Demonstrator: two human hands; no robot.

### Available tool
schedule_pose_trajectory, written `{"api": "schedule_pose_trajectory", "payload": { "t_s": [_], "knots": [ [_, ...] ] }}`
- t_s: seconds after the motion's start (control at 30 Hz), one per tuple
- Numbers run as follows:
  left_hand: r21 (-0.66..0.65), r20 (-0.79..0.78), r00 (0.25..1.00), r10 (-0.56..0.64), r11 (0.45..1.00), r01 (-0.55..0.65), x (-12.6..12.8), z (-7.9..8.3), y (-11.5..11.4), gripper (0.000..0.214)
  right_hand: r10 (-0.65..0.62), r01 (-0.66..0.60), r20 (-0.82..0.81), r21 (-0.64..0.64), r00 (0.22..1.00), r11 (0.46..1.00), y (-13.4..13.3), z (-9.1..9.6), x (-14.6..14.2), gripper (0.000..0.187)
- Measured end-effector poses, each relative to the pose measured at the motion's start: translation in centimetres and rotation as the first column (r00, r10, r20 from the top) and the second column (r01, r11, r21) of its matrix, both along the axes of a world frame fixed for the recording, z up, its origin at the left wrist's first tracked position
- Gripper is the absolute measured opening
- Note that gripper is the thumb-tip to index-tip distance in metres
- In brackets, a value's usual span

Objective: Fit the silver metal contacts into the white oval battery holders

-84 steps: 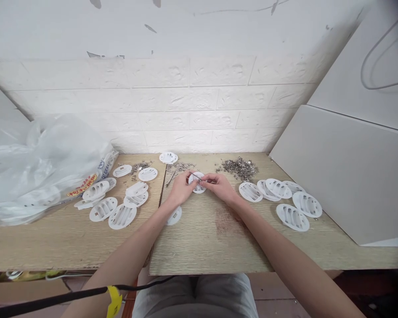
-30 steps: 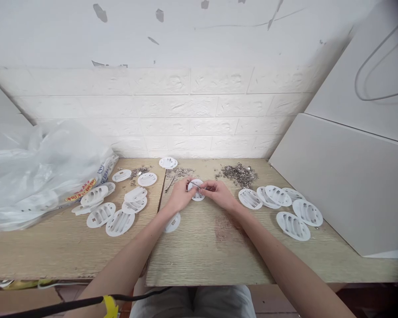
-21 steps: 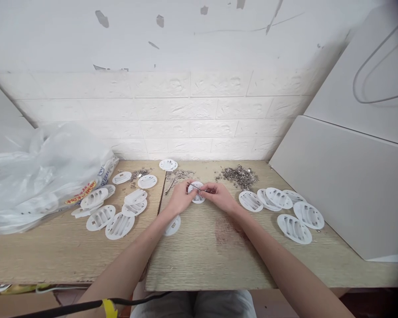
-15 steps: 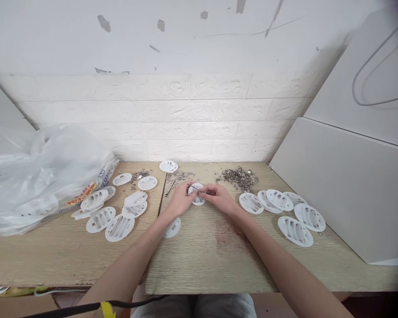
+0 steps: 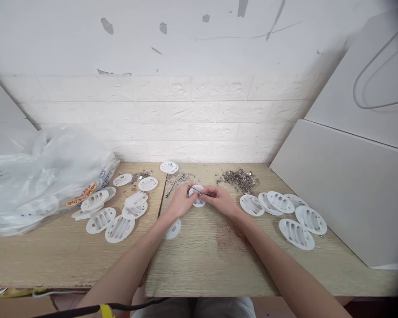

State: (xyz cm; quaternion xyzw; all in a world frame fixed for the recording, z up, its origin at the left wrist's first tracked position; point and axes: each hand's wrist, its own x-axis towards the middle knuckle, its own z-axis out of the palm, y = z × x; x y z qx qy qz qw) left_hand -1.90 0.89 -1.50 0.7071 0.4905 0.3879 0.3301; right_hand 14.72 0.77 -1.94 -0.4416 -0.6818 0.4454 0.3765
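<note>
Between my two hands lies a white round slotted plastic disc (image 5: 199, 202), low at the table. My left hand (image 5: 182, 201) grips its left edge, fingers closed. My right hand (image 5: 219, 198) pinches a thin dark metal tool (image 5: 195, 189) that slants across the disc towards my left fingers. Whether its left end touches those fingers I cannot tell. Under my left wrist sits another white disc (image 5: 173, 229), partly hidden. A slim metal tool, perhaps tweezers (image 5: 170, 189), rests just left of my left hand.
Piles of small metal pieces (image 5: 240, 180) lie near the wall, with a smaller heap (image 5: 141, 176) further left. Several white discs (image 5: 296, 234) spread at the right, and more (image 5: 120, 229) at the left beside a plastic bag (image 5: 53, 168). A grey-white panel (image 5: 348, 185) bounds the right side.
The view has shifted very slightly. Both hands stay at the disc, with the thin tool still across it; only small finger movement shows.
</note>
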Motion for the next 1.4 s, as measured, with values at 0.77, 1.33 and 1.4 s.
{"api": "schedule_pose_trajectory", "payload": {
  "t_s": [0.77,1.33,1.4],
  "knots": [
    [-0.053,0.143,0.989,-0.038,0.998,0.046,-0.4,-0.3,0.5,0.018,-0.058,0.048,-0.144,-0.073,0.988,0.996,-0.1,0.2,0.1,0.026],
    [0.273,0.085,0.996,0.006,0.962,-0.029,-0.5,0.0,0.0,0.014,-0.138,0.146,-0.218,0.021,0.966,0.989,-0.6,0.8,-0.1,0.032],
    [0.327,0.037,0.999,-0.007,0.945,-0.005,-0.5,0.2,-0.3,0.016,-0.135,0.144,-0.226,0.022,0.965,0.989,-0.6,0.7,-0.2,0.033]
  ]
}}
